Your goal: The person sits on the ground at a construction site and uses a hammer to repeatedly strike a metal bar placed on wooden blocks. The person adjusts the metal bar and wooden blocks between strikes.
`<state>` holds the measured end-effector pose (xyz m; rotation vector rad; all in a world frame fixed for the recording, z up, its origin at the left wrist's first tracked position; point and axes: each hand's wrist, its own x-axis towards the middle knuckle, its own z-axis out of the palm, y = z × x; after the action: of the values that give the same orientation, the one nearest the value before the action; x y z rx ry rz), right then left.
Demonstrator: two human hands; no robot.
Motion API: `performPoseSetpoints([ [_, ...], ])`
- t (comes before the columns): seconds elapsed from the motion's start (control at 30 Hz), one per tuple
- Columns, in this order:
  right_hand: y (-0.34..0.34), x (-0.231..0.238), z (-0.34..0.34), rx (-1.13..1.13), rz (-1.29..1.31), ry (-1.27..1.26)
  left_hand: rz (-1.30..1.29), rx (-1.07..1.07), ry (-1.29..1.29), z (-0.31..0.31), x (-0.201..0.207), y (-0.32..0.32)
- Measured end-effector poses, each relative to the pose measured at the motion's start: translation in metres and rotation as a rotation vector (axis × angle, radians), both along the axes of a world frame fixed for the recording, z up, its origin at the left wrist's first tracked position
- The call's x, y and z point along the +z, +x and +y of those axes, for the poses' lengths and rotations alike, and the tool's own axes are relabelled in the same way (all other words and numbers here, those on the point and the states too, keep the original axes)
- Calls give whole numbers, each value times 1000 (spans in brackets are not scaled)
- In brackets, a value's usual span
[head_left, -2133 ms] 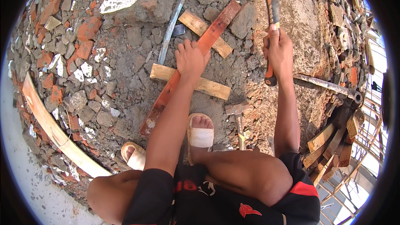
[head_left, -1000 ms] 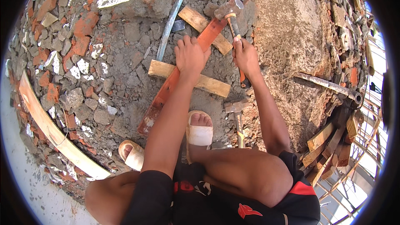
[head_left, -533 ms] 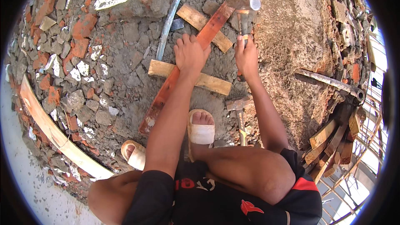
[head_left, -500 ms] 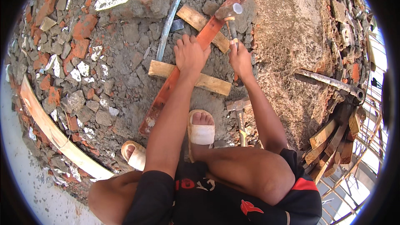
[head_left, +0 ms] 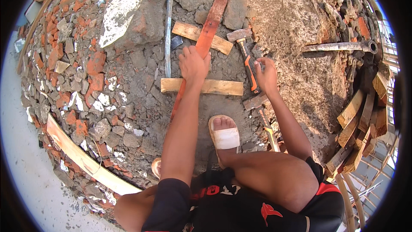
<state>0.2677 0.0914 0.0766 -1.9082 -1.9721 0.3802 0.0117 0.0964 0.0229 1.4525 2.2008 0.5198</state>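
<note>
A long red board (head_left: 211, 28) runs slantwise over two short wooden planks, the farther plank (head_left: 221, 44) and the nearer plank (head_left: 219, 87). Between those planks, my left hand (head_left: 193, 63) grips the board with its fingers over the edge. A sledge hammer (head_left: 248, 62) with a black and orange handle lies to the right of the board. Beside that handle, my right hand (head_left: 267, 75) is off the hammer, thumb and fingers bent together. Anything between its fingertips is too small to make out. A second hammer (head_left: 267, 125) lies closer to me, near my sandalled foot.
Broken brick and concrete rubble (head_left: 90, 81) covers the left side. A thin bluish bar (head_left: 168, 25) lies left of the board. A rough slab (head_left: 292, 25), a metal pipe (head_left: 337, 47) and stacked timber offcuts (head_left: 358, 120) are on the right. A pale plank (head_left: 86, 157) curves at lower left.
My right hand has let go of the hammer, which now lies on the ground, and has moved away from the red board. My left hand stays on the board. The view has shifted.
</note>
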Motion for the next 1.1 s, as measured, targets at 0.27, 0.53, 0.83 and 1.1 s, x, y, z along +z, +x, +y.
performPoseSetpoints([
  [0.27, -49, 4, -69, 149, 354, -186, -378, -10, 157, -19, 15, -49],
  [0.53, -91, 4, -131, 493, 661, -709, -1098, 67, 272, -43, 77, -104],
  [0.83, -106, 35, -148, 639, 855, -876, -1735, 248, 543, -47, 152, -109],
  [1.1, -108, 75, -151, 679, 978, -867, -1650, 31, 736, -68, 221, -107],
])
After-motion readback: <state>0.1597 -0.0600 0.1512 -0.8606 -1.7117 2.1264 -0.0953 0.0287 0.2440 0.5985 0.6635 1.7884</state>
